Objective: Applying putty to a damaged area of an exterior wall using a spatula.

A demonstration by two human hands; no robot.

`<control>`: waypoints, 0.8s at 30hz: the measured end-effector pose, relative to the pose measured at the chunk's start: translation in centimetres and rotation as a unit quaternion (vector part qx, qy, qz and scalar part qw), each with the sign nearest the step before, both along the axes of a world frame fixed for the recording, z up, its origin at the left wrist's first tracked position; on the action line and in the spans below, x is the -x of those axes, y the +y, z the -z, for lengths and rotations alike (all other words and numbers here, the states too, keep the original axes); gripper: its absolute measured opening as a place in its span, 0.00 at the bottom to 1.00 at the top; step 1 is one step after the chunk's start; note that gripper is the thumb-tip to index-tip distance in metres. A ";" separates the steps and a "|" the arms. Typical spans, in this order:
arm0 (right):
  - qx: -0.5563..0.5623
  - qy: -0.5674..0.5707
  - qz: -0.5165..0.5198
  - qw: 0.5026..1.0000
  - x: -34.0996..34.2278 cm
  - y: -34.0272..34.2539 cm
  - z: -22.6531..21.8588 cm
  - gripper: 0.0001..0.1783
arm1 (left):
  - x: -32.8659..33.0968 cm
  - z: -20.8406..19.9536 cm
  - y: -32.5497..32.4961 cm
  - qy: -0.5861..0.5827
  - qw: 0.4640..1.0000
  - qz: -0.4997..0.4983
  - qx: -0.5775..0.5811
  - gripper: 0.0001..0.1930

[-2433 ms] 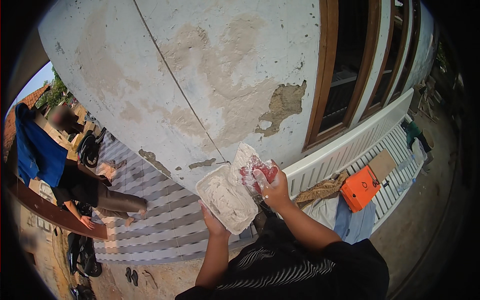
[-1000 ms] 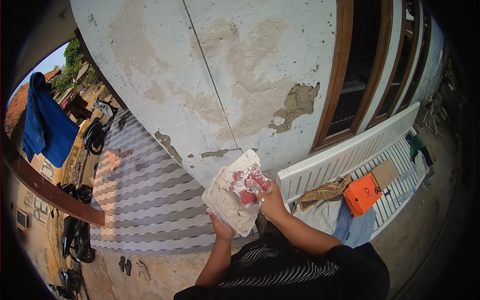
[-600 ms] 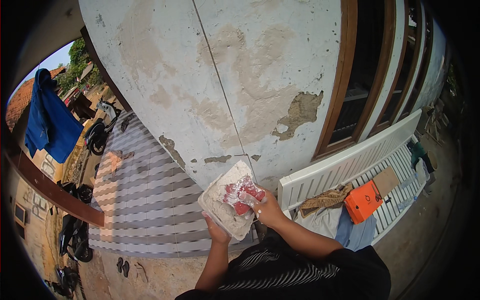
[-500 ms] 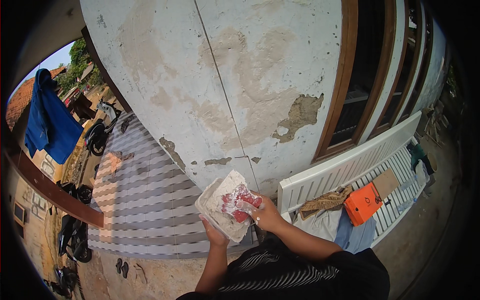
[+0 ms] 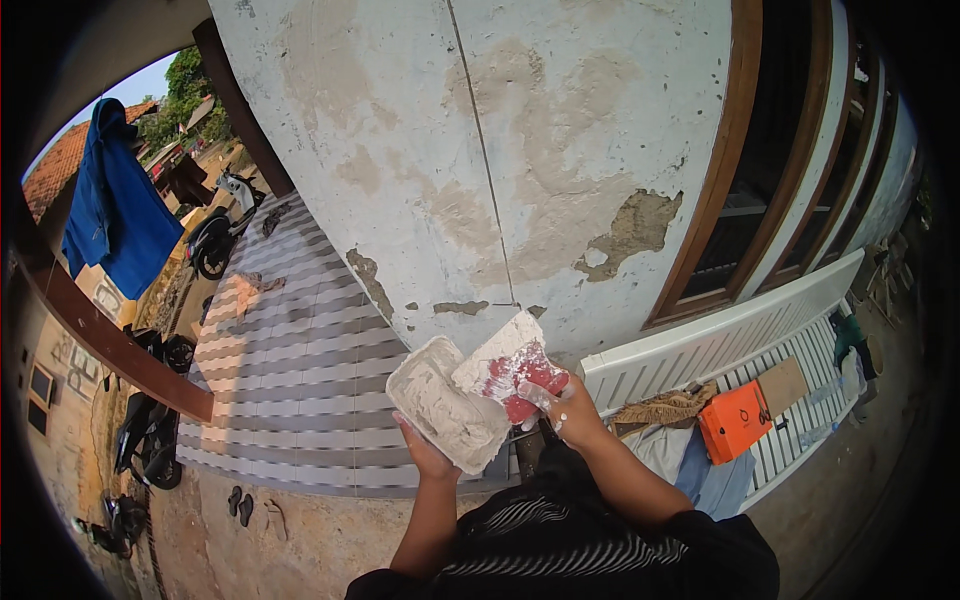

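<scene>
My left hand [image 5: 428, 450] grips a pale plastic tub [image 5: 400, 383] from its lower left side. Grey-white wall putty [image 5: 443, 402] lies spread inside it. In my right hand [image 5: 571, 412] is a putty knife with a red handle [image 5: 527, 381], smeared with white. Its broad blade [image 5: 500, 345] is coated in putty and held over the tub's upper right edge. In front of me stands a whitewashed wall [image 5: 420, 110] with smoothed beige patches [image 5: 570, 120]. Bare, flaked spots such as the rough grey one [image 5: 637, 230] show lower down.
A white slatted bench [image 5: 720, 312] runs along the wall at right, carrying an orange box [image 5: 734, 420], cardboard [image 5: 785, 386] and cloths. Brown-framed windows [image 5: 720, 150] rise above it. Left are a tiled porch [image 5: 300, 400], a hanging blue garment [image 5: 120, 210] and parked motorbikes [image 5: 150, 440].
The putty knife has moved right from over the tub's middle to its edge, uncovering the putty inside. My view has shifted a little, so the wall sits further right.
</scene>
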State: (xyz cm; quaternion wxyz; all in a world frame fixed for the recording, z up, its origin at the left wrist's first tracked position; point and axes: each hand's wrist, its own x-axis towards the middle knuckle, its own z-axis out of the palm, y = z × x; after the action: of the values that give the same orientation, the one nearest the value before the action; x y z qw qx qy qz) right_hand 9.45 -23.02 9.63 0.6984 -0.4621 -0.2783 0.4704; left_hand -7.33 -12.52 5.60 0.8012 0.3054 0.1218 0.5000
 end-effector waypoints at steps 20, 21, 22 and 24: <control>-0.035 -0.364 0.177 0.914 1.8 1.0 -1.2 0.10 | -0.4 0.3 -2.3 0.060 0.998 0.022 -0.014 0.37; -0.047 -0.369 0.186 0.910 1.7 1.1 -1.0 0.10 | -0.3 0.1 -2.4 0.058 0.998 0.027 -0.015 0.37; -0.047 -0.369 0.186 0.910 1.5 1.1 -0.7 0.10 | -0.3 0.0 -2.4 0.056 0.998 0.032 -0.015 0.37; -0.053 -0.401 0.190 0.895 1.2 1.2 -0.2 0.09 | -0.4 -0.2 -2.4 0.053 0.998 0.037 -0.012 0.37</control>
State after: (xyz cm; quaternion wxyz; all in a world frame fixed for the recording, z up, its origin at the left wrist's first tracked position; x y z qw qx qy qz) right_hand 8.21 -21.85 9.78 0.6271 -0.6182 -0.4657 0.0881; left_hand -6.95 -14.96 5.79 0.8080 0.3449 0.1464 0.4547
